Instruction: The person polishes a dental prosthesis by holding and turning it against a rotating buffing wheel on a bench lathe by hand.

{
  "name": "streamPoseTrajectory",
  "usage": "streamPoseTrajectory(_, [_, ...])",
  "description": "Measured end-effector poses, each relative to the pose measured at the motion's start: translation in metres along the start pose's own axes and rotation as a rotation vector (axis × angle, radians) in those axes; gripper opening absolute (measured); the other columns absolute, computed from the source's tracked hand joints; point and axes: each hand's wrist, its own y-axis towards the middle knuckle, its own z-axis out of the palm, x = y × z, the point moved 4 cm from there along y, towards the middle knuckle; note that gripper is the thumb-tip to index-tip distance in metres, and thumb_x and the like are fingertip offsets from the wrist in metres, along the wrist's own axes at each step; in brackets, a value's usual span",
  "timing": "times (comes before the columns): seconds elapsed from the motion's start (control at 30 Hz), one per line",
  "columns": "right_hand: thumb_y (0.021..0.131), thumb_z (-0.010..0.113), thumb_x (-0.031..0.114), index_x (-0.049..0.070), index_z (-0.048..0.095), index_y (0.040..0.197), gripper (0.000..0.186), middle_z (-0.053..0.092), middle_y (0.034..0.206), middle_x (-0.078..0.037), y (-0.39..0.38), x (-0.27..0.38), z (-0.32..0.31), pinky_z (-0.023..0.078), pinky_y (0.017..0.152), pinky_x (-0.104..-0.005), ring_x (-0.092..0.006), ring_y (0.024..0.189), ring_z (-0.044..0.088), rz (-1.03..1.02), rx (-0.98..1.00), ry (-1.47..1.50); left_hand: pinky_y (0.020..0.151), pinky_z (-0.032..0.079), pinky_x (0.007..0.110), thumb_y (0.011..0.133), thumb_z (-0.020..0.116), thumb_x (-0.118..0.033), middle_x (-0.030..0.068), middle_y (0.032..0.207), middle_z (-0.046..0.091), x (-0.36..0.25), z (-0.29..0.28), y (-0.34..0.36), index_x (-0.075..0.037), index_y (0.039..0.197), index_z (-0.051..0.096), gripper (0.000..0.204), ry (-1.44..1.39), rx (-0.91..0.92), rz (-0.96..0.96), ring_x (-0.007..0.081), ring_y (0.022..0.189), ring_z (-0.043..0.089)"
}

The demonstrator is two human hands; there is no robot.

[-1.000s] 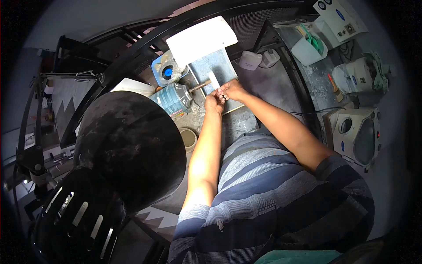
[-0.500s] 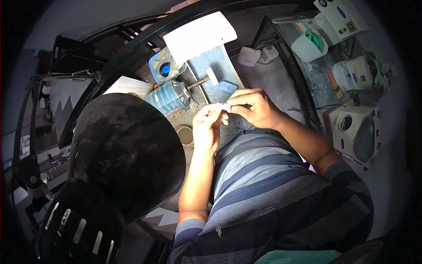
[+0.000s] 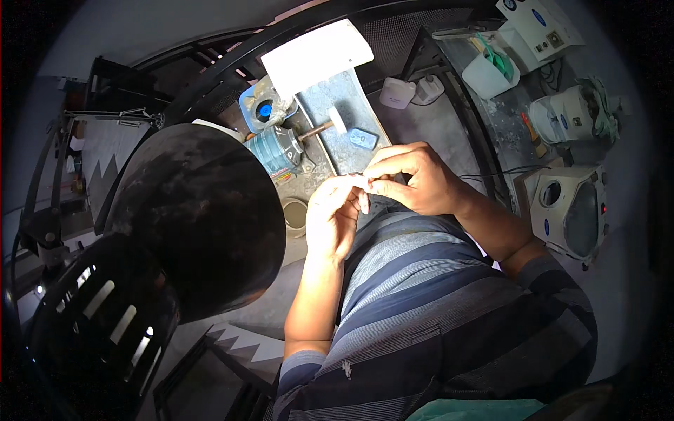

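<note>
My left hand [image 3: 333,217] is raised in front of my striped shirt, thumb and fingers pinched together. Against its fingertips press the closed fingertips of my right hand [image 3: 423,181]. Something small sits between them; the fingers hide most of it and I cannot make out its kind. Just beyond the hands is a blue-green bench motor [image 3: 272,154] with a shaft that carries a white wheel [image 3: 338,121]. A blue block [image 3: 362,138] lies near the wheel, on a grey tray [image 3: 335,90] under a white hood [image 3: 319,57].
A big black lamp shade [image 3: 200,217] fills the left, close to my left forearm. A round pot [image 3: 304,212] stands beside my left wrist. Rightward are a white bin [image 3: 484,81] with a green scoop, white jugs [image 3: 397,93] and a cream machine [image 3: 546,217].
The lamp shade has shifted left and up in the picture. Both hands stay fingertip to fingertip, slightly lower and turned a little.
</note>
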Motion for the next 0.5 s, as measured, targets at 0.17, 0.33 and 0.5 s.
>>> streamPoseTrajectory(0.17, [0.076, 0.068, 0.0, -0.003, 0.067, 0.086, 0.011, 0.067, 0.083, -0.013, -0.005, 0.005, 0.002, 0.05, 0.068, -0.0289, -0.021, 0.076, 0.065, 0.031, 0.029, -0.008, 0.067, 0.048, 0.031, 0.089, 0.058, -0.016, 0.0151, 0.095, 0.063, 0.002, 0.0, -0.007, 0.005, 0.097, 0.06, 0.022, -0.019, 0.001, -0.013, 0.0197, 0.078, 0.058])
streamPoseTrajectory(0.33, [0.076, 0.069, 0.001, -0.003, 0.067, 0.087, 0.012, 0.067, 0.083, -0.013, -0.01, 0.01, 0.004, 0.05, 0.068, -0.0292, -0.0208, 0.076, 0.065, 0.049, 0.051, -0.041, 0.067, 0.046, 0.031, 0.09, 0.056, -0.018, 0.0121, 0.094, 0.062, 0.006, -0.002, -0.015, 0.003, 0.098, 0.06, 0.023, 0.002, 0.007, -0.026, 0.0189, 0.079, 0.056])
streamPoseTrajectory(0.5, [0.076, 0.069, 0.001, -0.003, 0.067, 0.087, 0.012, 0.067, 0.084, -0.013, -0.016, 0.015, 0.009, 0.05, 0.068, -0.0294, -0.021, 0.076, 0.065, 0.072, 0.057, -0.042, 0.066, 0.047, 0.031, 0.089, 0.059, -0.016, 0.0133, 0.094, 0.063, 0.007, -0.004, -0.025, 0.005, 0.098, 0.061, 0.022, -0.027, -0.02, -0.034, 0.0193, 0.078, 0.058])
